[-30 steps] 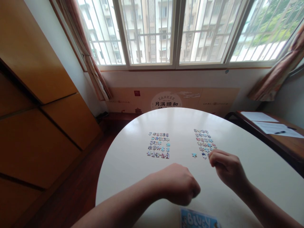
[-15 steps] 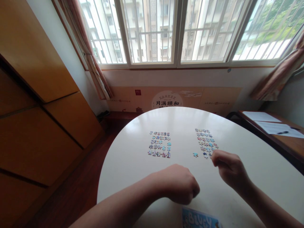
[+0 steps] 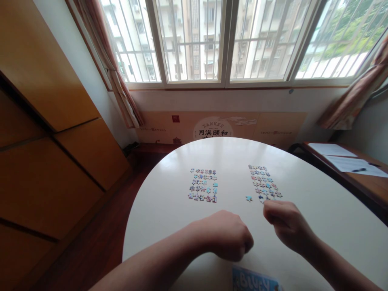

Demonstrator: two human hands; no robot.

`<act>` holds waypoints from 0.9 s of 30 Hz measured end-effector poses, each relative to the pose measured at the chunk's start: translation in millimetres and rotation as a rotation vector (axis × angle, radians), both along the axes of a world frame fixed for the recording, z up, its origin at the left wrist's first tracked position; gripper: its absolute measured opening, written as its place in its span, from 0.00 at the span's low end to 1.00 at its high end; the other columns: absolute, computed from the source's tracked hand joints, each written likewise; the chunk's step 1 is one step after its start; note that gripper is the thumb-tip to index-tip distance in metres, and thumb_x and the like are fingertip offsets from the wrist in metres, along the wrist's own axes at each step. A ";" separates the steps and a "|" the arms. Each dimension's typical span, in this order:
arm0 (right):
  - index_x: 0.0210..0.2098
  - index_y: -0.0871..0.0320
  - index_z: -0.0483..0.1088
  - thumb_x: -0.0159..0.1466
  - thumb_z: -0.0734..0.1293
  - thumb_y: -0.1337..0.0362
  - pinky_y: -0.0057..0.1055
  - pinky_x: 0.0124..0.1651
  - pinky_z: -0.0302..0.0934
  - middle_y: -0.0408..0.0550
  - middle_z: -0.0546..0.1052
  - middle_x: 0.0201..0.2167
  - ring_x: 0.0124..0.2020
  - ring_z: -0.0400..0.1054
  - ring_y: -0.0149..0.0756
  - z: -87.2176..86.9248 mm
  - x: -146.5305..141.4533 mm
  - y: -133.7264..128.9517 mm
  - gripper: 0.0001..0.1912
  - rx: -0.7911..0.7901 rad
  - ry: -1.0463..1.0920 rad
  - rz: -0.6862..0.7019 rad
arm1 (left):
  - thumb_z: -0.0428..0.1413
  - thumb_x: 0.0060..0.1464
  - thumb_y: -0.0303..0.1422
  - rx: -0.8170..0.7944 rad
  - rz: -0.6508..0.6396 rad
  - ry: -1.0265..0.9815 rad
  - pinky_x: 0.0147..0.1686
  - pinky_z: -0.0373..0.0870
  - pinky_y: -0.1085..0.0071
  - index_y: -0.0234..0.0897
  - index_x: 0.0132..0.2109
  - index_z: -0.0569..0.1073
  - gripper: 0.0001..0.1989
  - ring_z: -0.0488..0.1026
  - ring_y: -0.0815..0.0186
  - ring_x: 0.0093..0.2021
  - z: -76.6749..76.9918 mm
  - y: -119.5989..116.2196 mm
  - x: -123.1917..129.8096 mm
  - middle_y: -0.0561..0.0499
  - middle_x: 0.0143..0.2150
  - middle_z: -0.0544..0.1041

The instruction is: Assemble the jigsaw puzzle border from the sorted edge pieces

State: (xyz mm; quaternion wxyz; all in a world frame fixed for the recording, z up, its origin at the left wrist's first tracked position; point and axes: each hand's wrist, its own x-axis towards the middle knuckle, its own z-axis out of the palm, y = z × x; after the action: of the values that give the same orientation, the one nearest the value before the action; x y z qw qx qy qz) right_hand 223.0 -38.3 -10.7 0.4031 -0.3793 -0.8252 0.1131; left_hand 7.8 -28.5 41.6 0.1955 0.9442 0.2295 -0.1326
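My left hand (image 3: 235, 237) is closed with its fingers curled under, over the table just beyond a blue box marked "BLUEY" (image 3: 254, 279). Anything inside that fist is hidden. My right hand (image 3: 283, 216) is also closed, thumb side toward the left, just below the right group of jigsaw pieces (image 3: 264, 181). Whether a piece is between its fingers cannot be made out. One light-blue jigsaw piece (image 3: 249, 198) lies apart, left of that group. Another group of jigsaw pieces (image 3: 202, 188) is laid in rows left of the middle.
The round white table (image 3: 160, 210) carries all the pieces. At the right, a wooden desk (image 3: 336, 173) holds papers (image 3: 351, 165) and pens. A wooden cabinet (image 3: 72, 165) stands at the left; barred windows and a printed carton (image 3: 269, 125) are beyond the table.
My right hand has drawn back a little toward me and to the left, uncovering pieces at the lower right of the right group. My left hand has hardly moved.
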 end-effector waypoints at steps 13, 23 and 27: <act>0.23 0.57 0.57 0.54 0.54 0.81 0.22 0.26 0.51 0.38 0.61 0.19 0.21 0.56 0.26 -2.4 4.3 7.1 0.13 0.066 0.019 -0.003 | 0.55 0.45 0.26 0.022 0.015 -0.009 0.25 0.58 0.69 0.43 0.32 0.77 0.09 0.61 0.67 0.24 -4.7 1.7 -0.9 0.56 0.27 0.75; 0.24 0.57 0.62 0.59 0.56 0.79 0.21 0.27 0.55 0.38 0.66 0.20 0.22 0.59 0.25 1.6 3.6 6.7 0.14 0.089 0.022 -0.005 | 0.56 0.45 0.26 0.078 -0.050 -0.068 0.25 0.59 0.70 0.42 0.29 0.75 0.06 0.61 0.67 0.24 -1.9 -2.7 -0.1 0.57 0.26 0.75; 0.25 0.57 0.64 0.60 0.56 0.79 0.21 0.26 0.55 0.38 0.67 0.20 0.21 0.60 0.25 3.1 3.1 6.4 0.14 0.096 0.015 -0.013 | 0.56 0.45 0.24 0.108 0.011 -0.121 0.25 0.59 0.70 0.41 0.28 0.74 0.06 0.63 0.67 0.25 -1.1 1.9 -4.9 0.57 0.26 0.74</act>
State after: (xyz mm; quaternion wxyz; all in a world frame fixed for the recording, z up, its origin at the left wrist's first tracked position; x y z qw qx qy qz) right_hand 226.1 -31.9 -7.5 0.4279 -0.3639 -0.8240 0.0735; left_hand 2.9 -26.6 40.6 0.1585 0.9584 0.2293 -0.0618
